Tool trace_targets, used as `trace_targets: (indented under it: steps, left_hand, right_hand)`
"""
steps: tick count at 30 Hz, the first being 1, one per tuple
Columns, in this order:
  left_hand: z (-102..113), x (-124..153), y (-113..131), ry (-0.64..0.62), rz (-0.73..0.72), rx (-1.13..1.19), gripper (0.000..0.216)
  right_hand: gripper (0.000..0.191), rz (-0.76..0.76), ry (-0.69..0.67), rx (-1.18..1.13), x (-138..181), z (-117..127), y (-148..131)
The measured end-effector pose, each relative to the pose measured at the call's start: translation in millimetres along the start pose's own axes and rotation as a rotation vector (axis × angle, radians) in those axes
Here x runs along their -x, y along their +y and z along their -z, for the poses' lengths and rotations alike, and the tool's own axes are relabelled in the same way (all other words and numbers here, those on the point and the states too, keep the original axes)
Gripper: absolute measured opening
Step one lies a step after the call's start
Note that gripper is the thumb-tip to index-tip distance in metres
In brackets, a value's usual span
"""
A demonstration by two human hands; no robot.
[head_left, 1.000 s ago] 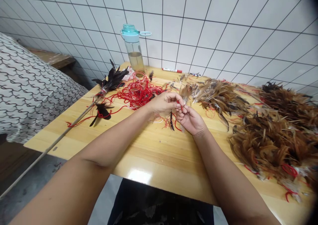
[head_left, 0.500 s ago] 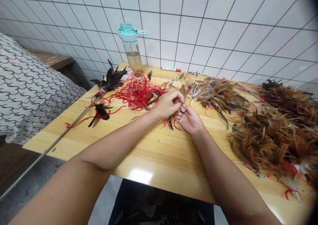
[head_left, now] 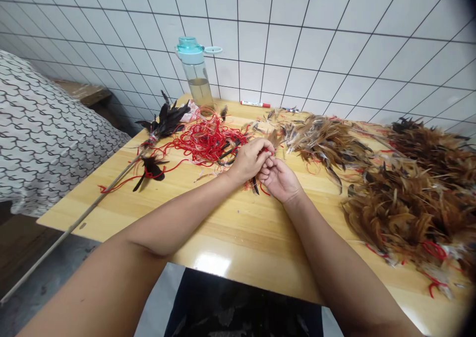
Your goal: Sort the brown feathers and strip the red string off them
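My left hand point(head_left: 252, 158) and my right hand point(head_left: 279, 179) meet over the middle of the table, fingertips pinched together. A little red string point(head_left: 273, 152) shows at the fingers; most of what they hold is hidden. Just behind my fingers a brown feather point(head_left: 274, 137) sticks up, and I cannot tell whether it is held or lies on the table. Below the hands, a dark feather point(head_left: 255, 186) and a loose red string end lie on the wood. Left of my left hand is a tangled heap of red string point(head_left: 208, 139).
Brown feather bundles point(head_left: 405, 203) cover the right side of the table point(head_left: 223, 233). Another feather pile point(head_left: 327, 141) lies behind my right hand. At left, a long stick point(head_left: 89, 209) with black feathers point(head_left: 169, 118) overhangs the edge. A water bottle point(head_left: 199, 79) and red marker point(head_left: 255, 104) stand near the wall.
My hands stay together and have shifted only slightly, the fingers closing more tightly. Less of the red string shows between them. The other things lie as before.
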State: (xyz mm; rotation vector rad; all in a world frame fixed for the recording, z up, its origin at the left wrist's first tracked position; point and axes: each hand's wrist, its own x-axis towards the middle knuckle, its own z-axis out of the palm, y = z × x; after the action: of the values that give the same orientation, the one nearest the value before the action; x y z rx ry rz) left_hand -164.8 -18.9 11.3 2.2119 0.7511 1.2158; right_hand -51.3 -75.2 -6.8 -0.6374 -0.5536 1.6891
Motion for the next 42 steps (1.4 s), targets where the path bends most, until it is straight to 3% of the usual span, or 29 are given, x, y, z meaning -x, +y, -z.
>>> trace_targets:
  steps: [6, 17, 20, 24, 27, 32, 37, 42]
  left_hand:
    - [0, -2, -8, -0.108, 0.162, 0.190, 0.011]
    - [-3, -5, -23, -0.157, 0.315, 0.538, 0.011]
    - [-2, -7, -27, -0.145, 0.313, 0.547, 0.010]
    - [4, -9, -30, -0.173, 0.271, 0.426, 0.008]
    - [6, -8, -31, -0.239, 0.241, 0.333, 0.008]
    - [4, -6, -31, -0.314, 0.180, 0.239, 0.009]
    - [3, -5, -32, -0.358, 0.166, 0.189, 0.010]
    - [3, -4, -34, -0.398, 0.173, 0.212, 0.010]
  right_hand:
    - [0.015, -0.006, 0.032, 0.002, -1, 2, 4]
    - [0.021, -0.053, 0.107, 0.124, 0, 2, 0]
    - [0.019, 0.089, 0.257, 0.349, -2, 9, 0]
    - [0.011, 0.494, 0.521, 0.764, -4, 22, -7]
    - [0.009, 0.643, 0.550, 1.015, -4, 27, -13]
    - [0.016, 0.586, 0.389, 1.537, 1, 22, -14]
    - [0.023, 0.464, 0.423, 1.962, 9, 15, -14]
    - [0.028, 0.366, 0.391, 2.199, 12, 10, -16]
